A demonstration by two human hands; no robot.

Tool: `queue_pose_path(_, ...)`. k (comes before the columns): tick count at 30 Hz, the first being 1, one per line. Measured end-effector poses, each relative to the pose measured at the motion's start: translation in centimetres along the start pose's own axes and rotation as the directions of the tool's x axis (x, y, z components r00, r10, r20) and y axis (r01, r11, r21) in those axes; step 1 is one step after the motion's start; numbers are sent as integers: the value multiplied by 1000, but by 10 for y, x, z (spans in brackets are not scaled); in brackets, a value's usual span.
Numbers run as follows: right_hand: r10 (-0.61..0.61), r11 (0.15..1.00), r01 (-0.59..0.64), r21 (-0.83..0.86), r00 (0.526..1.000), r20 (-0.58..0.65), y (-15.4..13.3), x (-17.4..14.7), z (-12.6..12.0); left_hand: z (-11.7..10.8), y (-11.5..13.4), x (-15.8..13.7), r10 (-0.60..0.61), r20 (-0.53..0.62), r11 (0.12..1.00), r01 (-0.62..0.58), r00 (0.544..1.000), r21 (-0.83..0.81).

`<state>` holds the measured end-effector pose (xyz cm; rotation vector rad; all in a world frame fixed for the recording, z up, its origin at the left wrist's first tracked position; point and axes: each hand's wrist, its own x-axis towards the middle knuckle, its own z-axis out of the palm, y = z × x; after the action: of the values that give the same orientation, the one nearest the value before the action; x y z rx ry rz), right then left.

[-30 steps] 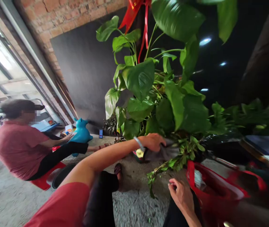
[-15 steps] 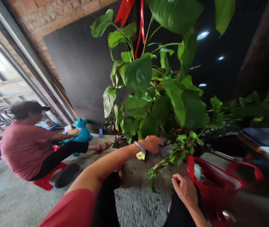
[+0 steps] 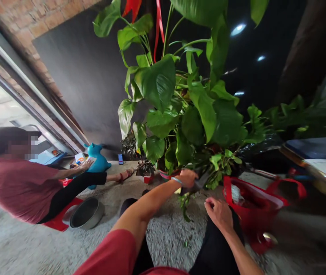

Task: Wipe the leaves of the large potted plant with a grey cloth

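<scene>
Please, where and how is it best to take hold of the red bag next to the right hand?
Probably by the looped handle on the picture's right side of the red bag, coming from above: it arches away from the rim, seemingly leaving room to hook it. The right hand would need to reach across the open top.
</scene>
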<state>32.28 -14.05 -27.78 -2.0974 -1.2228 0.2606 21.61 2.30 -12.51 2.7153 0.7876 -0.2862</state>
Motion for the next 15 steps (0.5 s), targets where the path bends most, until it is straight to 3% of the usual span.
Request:
queue_pose_path(2,40,998,-40,58,999,-8,2,-2,-4,16,-6,-9,100,215,995,-103,971,4)
queue_pose_path(4,101,986,-98,133,995,-15,5,-3,-7,7,-13,-23,153,231,987,-161,961,19)
queue_pose_path(7,218,935,-207,288,976,-5,8,10,-5,-29,-21,-30,132,-8,989,-131,991,63)
queue_pose_path(10,371,809,-334,485,928,20,12,39,1,-52,-20,-15,25,-293,999,-31,956,-18)
queue_pose_path(12,472,681,-405,610,880,58,15,61,6,-47,-20,1,-85,-398,992,39,914,-124)
queue_pose_path(15,563,486,-469,738,813,146,20,87,13,-23,-26,22,-251,-387,952,154,887,-265)
